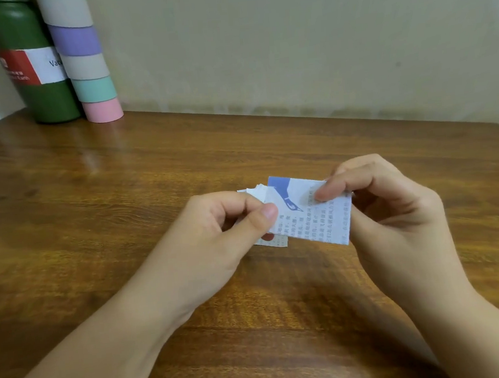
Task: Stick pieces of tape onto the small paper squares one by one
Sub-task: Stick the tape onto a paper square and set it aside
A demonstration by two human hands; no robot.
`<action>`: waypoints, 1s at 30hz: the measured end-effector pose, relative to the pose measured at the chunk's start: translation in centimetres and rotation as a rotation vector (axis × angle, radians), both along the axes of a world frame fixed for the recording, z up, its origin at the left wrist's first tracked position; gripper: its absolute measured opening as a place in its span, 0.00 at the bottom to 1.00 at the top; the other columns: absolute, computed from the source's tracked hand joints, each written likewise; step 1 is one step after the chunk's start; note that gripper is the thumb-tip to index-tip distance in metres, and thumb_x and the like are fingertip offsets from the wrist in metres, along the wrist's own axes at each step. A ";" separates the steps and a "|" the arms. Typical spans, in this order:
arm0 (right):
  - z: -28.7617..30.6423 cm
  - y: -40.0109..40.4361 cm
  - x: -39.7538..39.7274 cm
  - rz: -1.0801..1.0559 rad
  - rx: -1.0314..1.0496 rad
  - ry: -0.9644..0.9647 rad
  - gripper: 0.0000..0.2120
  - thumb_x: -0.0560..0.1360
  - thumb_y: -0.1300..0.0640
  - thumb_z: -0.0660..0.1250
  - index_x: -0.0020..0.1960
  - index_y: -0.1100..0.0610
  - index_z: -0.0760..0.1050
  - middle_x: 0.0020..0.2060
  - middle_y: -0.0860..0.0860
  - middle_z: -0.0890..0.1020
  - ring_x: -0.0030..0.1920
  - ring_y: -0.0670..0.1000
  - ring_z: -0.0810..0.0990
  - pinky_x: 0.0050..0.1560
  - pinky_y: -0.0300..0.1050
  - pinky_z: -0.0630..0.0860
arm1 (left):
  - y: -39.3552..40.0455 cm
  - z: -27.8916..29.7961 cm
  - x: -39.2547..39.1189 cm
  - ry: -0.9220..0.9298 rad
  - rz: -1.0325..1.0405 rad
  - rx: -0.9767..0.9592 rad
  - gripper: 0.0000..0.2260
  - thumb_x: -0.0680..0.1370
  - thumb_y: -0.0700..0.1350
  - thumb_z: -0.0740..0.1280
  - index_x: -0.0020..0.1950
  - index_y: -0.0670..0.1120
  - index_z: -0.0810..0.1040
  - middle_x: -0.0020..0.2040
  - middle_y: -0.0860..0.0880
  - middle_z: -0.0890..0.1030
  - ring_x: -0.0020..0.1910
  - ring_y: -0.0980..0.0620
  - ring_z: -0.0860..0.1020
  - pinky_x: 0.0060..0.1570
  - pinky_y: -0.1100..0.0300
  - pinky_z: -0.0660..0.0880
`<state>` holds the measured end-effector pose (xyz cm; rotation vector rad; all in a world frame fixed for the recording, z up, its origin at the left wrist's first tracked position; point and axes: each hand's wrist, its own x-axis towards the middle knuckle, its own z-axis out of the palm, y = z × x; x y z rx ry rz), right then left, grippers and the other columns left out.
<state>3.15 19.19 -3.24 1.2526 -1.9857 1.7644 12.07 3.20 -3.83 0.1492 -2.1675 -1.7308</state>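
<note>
Currently, two hands are working above the worktop (92,202). The left hand (215,231) is pinching a small stack of paper squares (257,192) between thumb and curled fingers (270,211); the number of squares in the stack cannot be told, though several white edges are fanning out behind the thumb. The right hand (394,206) is pinching the top edge of one printed paper piece (320,221) between thumb and forefinger, its other fingers lying curled behind the sheet. That piece is overlapping the stack, and both are being held just above the worktop, near its middle.

Five tape rolls (86,61) are visible standing in one column at the far left corner of the worktop, well apart from the printed paper piece: grey, purple, grey, mint and pink, top to bottom. One green bottle (37,86) is standing just beside the column, touching it.

The worktop is showing brown wood grain with a slight sheen. A plain beige wall (290,49) is rising directly behind it.

The printed paper piece is carrying a blue illustration and columns of small Chinese characters, too blurred to read. The bottle's red and white label is showing "Earth" and the partial "Vac".
</note>
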 end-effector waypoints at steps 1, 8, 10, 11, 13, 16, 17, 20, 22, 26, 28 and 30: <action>0.0 0.0 0.0 -0.005 0.001 0.005 0.16 0.70 0.70 0.67 0.40 0.48 0.79 0.40 0.46 0.77 0.41 0.45 0.75 0.39 0.35 0.69 | 0.0 0.1 0.0 0.008 0.005 0.011 0.11 0.70 0.55 0.67 0.32 0.50 0.80 0.29 0.50 0.69 0.30 0.55 0.65 0.28 0.70 0.62; 0.4 -0.2 0.4 0.030 -0.051 -0.315 0.20 0.78 0.70 0.58 0.38 0.52 0.81 0.37 0.49 0.82 0.37 0.44 0.79 0.37 0.32 0.74 | 0.1 0.3 -0.1 0.064 0.094 0.082 0.12 0.70 0.54 0.71 0.34 0.46 0.81 0.28 0.57 0.75 0.26 0.62 0.69 0.27 0.74 0.63; 0.5 -0.3 0.5 0.076 -0.082 -0.395 0.19 0.78 0.68 0.58 0.38 0.53 0.82 0.37 0.49 0.83 0.36 0.44 0.79 0.36 0.32 0.74 | 0.2 0.5 0.0 0.080 0.119 0.094 0.13 0.68 0.54 0.67 0.34 0.45 0.81 0.27 0.57 0.76 0.25 0.63 0.70 0.26 0.75 0.63; 0.6 -0.4 0.6 0.084 -0.085 -0.408 0.17 0.77 0.66 0.59 0.38 0.53 0.82 0.37 0.48 0.83 0.35 0.43 0.79 0.36 0.32 0.73 | 0.2 0.5 0.0 0.084 0.126 0.092 0.13 0.68 0.54 0.66 0.34 0.45 0.81 0.27 0.57 0.76 0.24 0.63 0.70 0.25 0.75 0.63; 0.7 -0.5 0.8 0.061 -0.078 -0.401 0.13 0.76 0.67 0.64 0.39 0.54 0.81 0.34 0.44 0.83 0.33 0.39 0.76 0.35 0.29 0.72 | 0.3 0.5 0.0 0.080 0.134 0.095 0.14 0.68 0.54 0.66 0.34 0.44 0.81 0.28 0.56 0.77 0.24 0.63 0.70 0.25 0.75 0.63; 0.9 -0.5 1.0 0.060 -0.083 -0.376 0.09 0.73 0.68 0.66 0.41 0.56 0.79 0.30 0.44 0.80 0.31 0.39 0.75 0.34 0.29 0.71 | 0.2 0.5 0.1 0.052 0.144 0.081 0.18 0.72 0.57 0.65 0.36 0.43 0.81 0.30 0.51 0.77 0.25 0.62 0.68 0.25 0.74 0.62; 0.9 -0.5 0.9 0.059 -0.086 -0.376 0.08 0.73 0.68 0.66 0.41 0.56 0.79 0.30 0.44 0.80 0.31 0.39 0.75 0.34 0.29 0.71 | 0.3 0.5 0.1 0.040 0.142 0.078 0.20 0.74 0.58 0.64 0.37 0.42 0.81 0.30 0.47 0.74 0.25 0.60 0.66 0.25 0.72 0.61; 0.8 -0.4 0.8 0.047 -0.095 -0.385 0.08 0.73 0.68 0.66 0.42 0.56 0.80 0.31 0.45 0.80 0.31 0.40 0.75 0.34 0.30 0.71 | 0.4 0.8 0.1 0.020 0.159 0.170 0.19 0.74 0.56 0.60 0.36 0.43 0.81 0.26 0.49 0.70 0.23 0.60 0.63 0.23 0.71 0.60; 0.7 -0.4 0.7 0.047 -0.100 -0.385 0.09 0.73 0.68 0.66 0.41 0.56 0.79 0.31 0.45 0.81 0.31 0.40 0.75 0.34 0.30 0.72 | 0.6 1.1 0.1 0.021 0.161 0.232 0.18 0.72 0.56 0.60 0.34 0.45 0.81 0.24 0.52 0.70 0.21 0.60 0.64 0.22 0.72 0.60; 0.7 -0.4 0.7 0.054 -0.092 -0.378 0.09 0.73 0.68 0.66 0.41 0.55 0.80 0.32 0.46 0.81 0.32 0.40 0.75 0.34 0.31 0.72 | 0.6 1.2 0.2 0.045 0.139 0.222 0.18 0.69 0.57 0.61 0.35 0.44 0.82 0.25 0.51 0.69 0.22 0.60 0.64 0.22 0.72 0.60; 0.7 -0.3 0.7 0.054 -0.083 -0.364 0.09 0.73 0.68 0.67 0.41 0.55 0.80 0.32 0.46 0.81 0.32 0.40 0.75 0.34 0.30 0.71 | 0.6 1.2 0.2 0.069 0.119 0.184 0.16 0.68 0.56 0.64 0.34 0.45 0.81 0.25 0.52 0.69 0.22 0.61 0.64 0.23 0.73 0.61; 0.6 -0.4 0.7 0.060 -0.065 -0.347 0.08 0.72 0.67 0.67 0.45 0.55 0.79 0.31 0.45 0.80 0.32 0.40 0.76 0.35 0.30 0.71 | 0.5 1.1 0.2 0.095 0.098 0.157 0.12 0.68 0.52 0.67 0.35 0.43 0.81 0.24 0.56 0.70 0.23 0.61 0.65 0.24 0.73 0.61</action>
